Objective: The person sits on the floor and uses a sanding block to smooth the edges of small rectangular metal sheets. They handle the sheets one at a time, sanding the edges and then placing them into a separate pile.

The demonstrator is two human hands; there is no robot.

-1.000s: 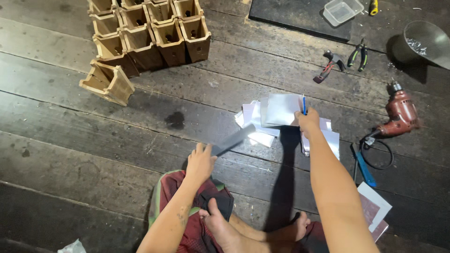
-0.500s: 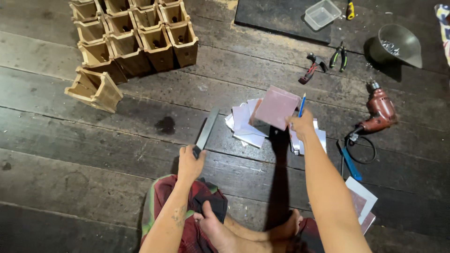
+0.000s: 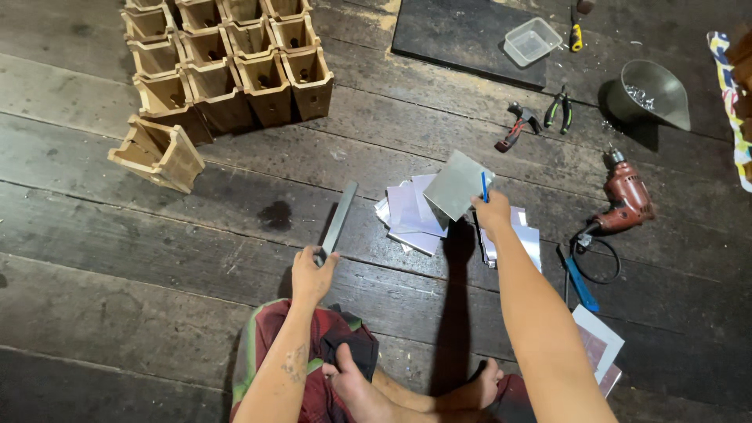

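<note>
Change: since the earlier frame I have lifted the grey metal sheet (image 3: 456,185) higher off the sheet stack (image 3: 415,213).
Surroundings: wooden boxes (image 3: 235,66) upper left; red drill (image 3: 624,197), pliers (image 3: 558,108), metal bowl (image 3: 654,92) right.
Right hand (image 3: 493,211): pinches sheet plus blue pen (image 3: 485,186), frame centre.
Left hand (image 3: 312,272): closed on metal bar (image 3: 339,219), lower centre.
</note>
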